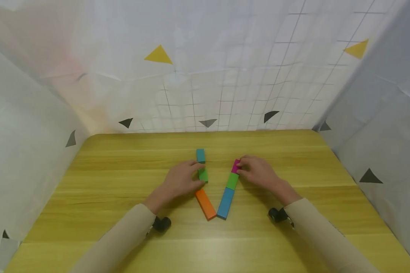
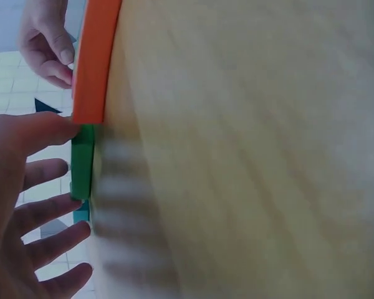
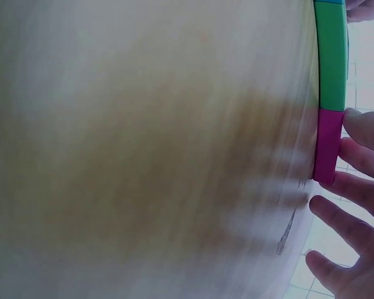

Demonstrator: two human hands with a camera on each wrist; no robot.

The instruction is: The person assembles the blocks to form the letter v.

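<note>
A: What is the left hand (image 1: 181,178) doing?

B: It holds the left green block (image 1: 203,175) by its ends, with the thumb at the near end and a finger at the far end. The head view mostly shows just those two. The left wrist view shows the other fingers too, spread wide.

A: What else is in that row?

B: A teal block (image 1: 200,155) sits past the green one. A finger hides the spot between them, so I can't tell if they touch. An orange block (image 1: 206,204) lies slanted, close to the thumb.

A: And next?

B: A blue block (image 1: 225,203). Its near end is right beside the orange one's near end, like the bottom of a V. Then comes the right green block (image 1: 232,181), touching the blue one, and a pink block (image 1: 235,165) touching that green one.

A: And the right hand (image 1: 259,172)?

B: It pinches the pink block. The right wrist view shows a finger at the far end, which is hard to see from the head. But only the head view shows all six blocks on the wooden surface (image 1: 191,250).
</note>
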